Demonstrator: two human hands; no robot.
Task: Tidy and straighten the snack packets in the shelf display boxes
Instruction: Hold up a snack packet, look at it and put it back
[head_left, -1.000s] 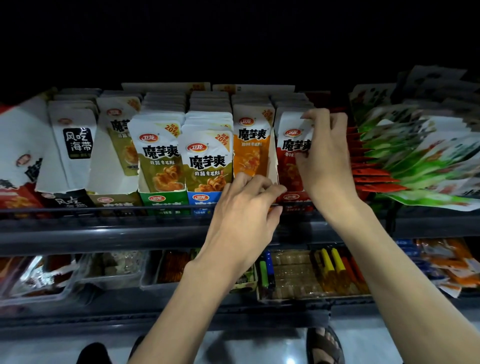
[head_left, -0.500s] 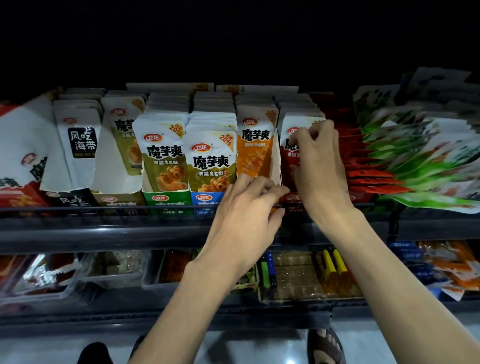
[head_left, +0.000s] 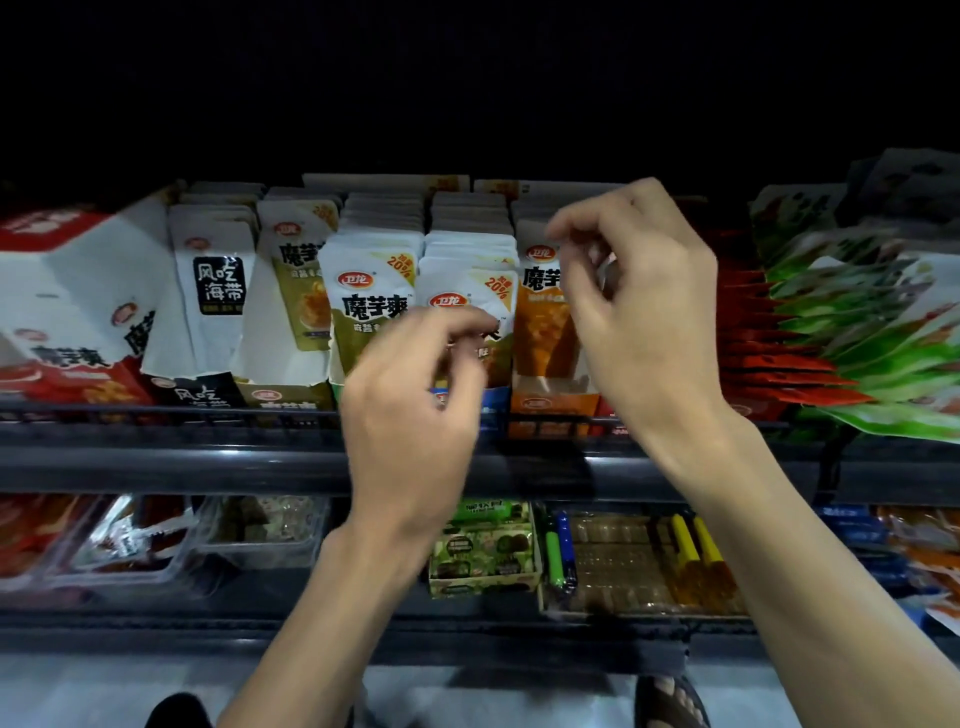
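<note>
A: Orange packet (head_left: 540, 312) upright in its box (head_left: 550, 405) on the shelf (head_left: 208, 457). Right hand (head_left: 644, 312) has shifted one box left, now curled in front of it.
B: Left hand (head_left: 410, 405)?
A: Lifted to the white packet (head_left: 467, 291), fingers curled. Grip on either: cannot tell, blurred.

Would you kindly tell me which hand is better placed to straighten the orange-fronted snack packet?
Right hand: its fingers curl beside the orange-fronted snack packet; the left hand sits lower, before the neighbouring white packet.

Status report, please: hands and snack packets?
Left hand curled at blue-box packet, grip unclear. Right hand curled before orange packet, grip unclear. Nothing in the way.
</note>
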